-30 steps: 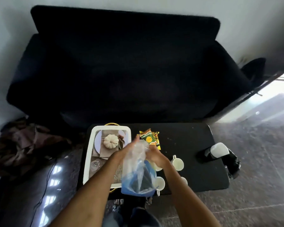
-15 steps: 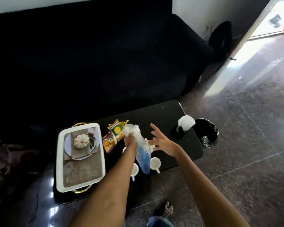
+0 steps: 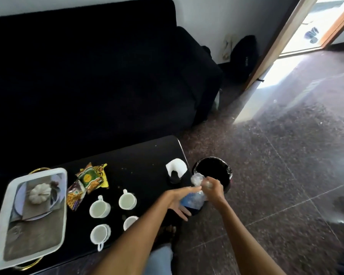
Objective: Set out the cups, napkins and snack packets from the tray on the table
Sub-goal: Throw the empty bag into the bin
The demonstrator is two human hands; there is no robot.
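Several white cups (image 3: 99,208) stand on the black table (image 3: 147,155), right of the white tray (image 3: 0,235). Snack packets (image 3: 91,177) lie between the tray and the cups. White napkins (image 3: 176,168) stand in a dark holder near the table's right end. My right hand (image 3: 214,190) grips a crumpled clear-and-blue plastic bag (image 3: 194,200) at the rim of the black bin (image 3: 213,171). My left hand (image 3: 177,199) is beside the bag with its fingers spread and straight.
A white pumpkin ornament (image 3: 39,193) lies on a plate and cloth in the tray. A black sofa (image 3: 87,76) stands behind the table. The lined bin stands on the floor off the table's right end. An open doorway (image 3: 298,46) is at the far right.
The view swung right. The bag went from over the cups to the bin at the table's right end. My right hand took hold of it and my left hand let go.
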